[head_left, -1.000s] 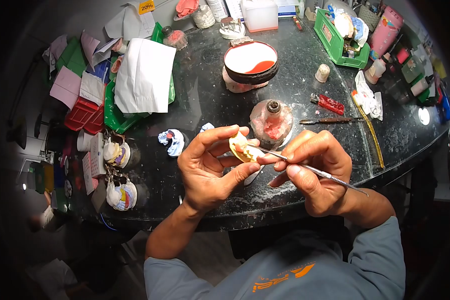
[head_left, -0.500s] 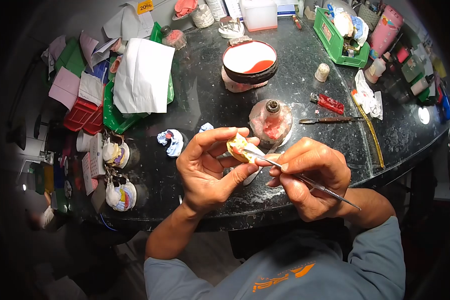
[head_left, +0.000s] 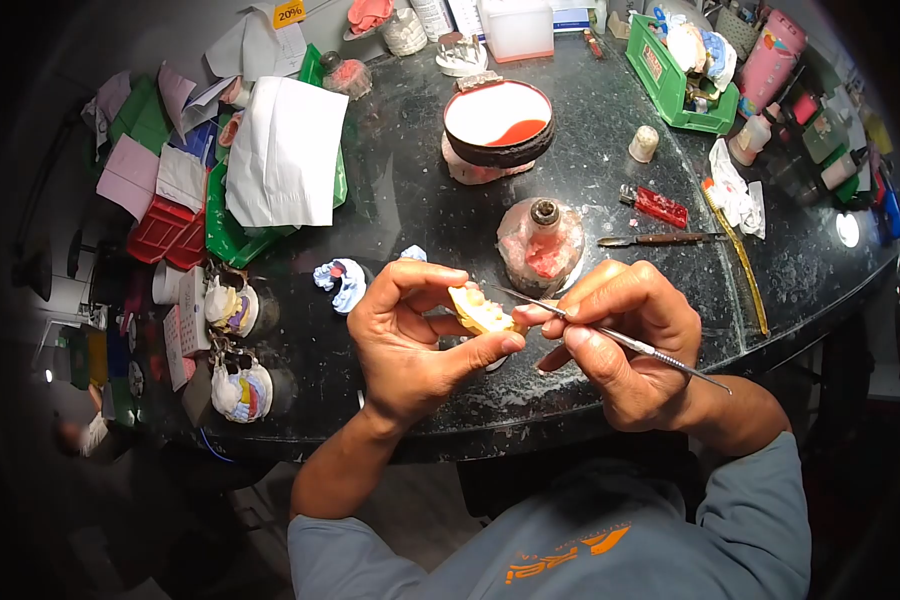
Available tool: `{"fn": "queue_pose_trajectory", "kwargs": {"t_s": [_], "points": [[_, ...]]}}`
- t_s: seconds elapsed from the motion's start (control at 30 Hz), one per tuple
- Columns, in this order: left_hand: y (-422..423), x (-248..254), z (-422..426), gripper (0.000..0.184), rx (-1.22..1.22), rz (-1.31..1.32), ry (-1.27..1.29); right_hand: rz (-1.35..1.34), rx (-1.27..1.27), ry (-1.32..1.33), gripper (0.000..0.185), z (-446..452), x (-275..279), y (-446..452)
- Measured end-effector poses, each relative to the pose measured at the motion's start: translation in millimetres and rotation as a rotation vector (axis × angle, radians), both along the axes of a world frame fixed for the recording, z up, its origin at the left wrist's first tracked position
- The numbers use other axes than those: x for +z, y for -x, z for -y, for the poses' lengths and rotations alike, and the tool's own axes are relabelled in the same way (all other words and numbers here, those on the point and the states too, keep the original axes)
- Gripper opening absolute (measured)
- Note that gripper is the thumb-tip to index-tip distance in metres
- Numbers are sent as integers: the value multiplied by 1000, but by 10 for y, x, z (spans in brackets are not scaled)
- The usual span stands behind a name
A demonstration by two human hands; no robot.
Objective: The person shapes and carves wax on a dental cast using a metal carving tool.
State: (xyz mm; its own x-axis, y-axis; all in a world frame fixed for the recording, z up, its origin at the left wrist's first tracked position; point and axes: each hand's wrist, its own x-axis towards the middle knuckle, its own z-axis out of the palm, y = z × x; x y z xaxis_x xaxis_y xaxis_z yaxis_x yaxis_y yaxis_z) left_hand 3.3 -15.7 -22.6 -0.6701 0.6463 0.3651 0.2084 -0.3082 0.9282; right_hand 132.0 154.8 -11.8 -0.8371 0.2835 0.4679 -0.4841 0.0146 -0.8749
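Observation:
Between the thumb and fingers of my left hand point(head_left: 410, 330) is a small yellowish dental cast point(head_left: 481, 311), its tooth side turned up and to the right. My right hand point(head_left: 630, 340) grips a thin metal dental carver point(head_left: 642, 347) like a pen. The carver's tip lies just above and right of the cast; whether it touches is hard to tell. A fingertip of my right hand is close to the cast's right edge. Beyond both hands stands a glass spirit burner point(head_left: 542, 250) with pinkish contents. Blue impression pieces point(head_left: 341, 285) lie left of my left hand.
A round dish of red and white material point(head_left: 500, 118) stands farther back. To the right lie a red lighter point(head_left: 660, 206), a wooden-handled knife point(head_left: 660, 240) and a yellow strip-like tool point(head_left: 738, 255). Mounted dental models point(head_left: 240, 390) stand left; a green bin point(head_left: 670, 85) is back right.
My left hand has tilted the cast so more of its tooth side shows. The carver's tip has lifted off the cast's face, up and to the right.

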Motion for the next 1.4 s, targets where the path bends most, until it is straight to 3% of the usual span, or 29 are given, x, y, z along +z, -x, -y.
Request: {"fn": "queue_pose_trajectory", "kwargs": {"t_s": [0.17,0.27,0.47,0.67,0.93,1.4], "points": [[4,-3,-4,52,13,-9,-3,-2,-45,111,10,62,-3,9],[6,-1,-8,51,14,-21,-14,-10,19,-66,10,-18,-20,6],[-13,-21,-13,53,18,42,-22,-97,1,-134,9,-9,-35,38],[-37,30,-27,59,82,54,10,-102,-148,9,11,6,-3,37],[20,-20,-5,58,127,-130,89,-29,-145,18,10,-113,82,36],[-10,17,-5,58,121,-72,99,-3,-146,57,9,-141,97,28]]}}
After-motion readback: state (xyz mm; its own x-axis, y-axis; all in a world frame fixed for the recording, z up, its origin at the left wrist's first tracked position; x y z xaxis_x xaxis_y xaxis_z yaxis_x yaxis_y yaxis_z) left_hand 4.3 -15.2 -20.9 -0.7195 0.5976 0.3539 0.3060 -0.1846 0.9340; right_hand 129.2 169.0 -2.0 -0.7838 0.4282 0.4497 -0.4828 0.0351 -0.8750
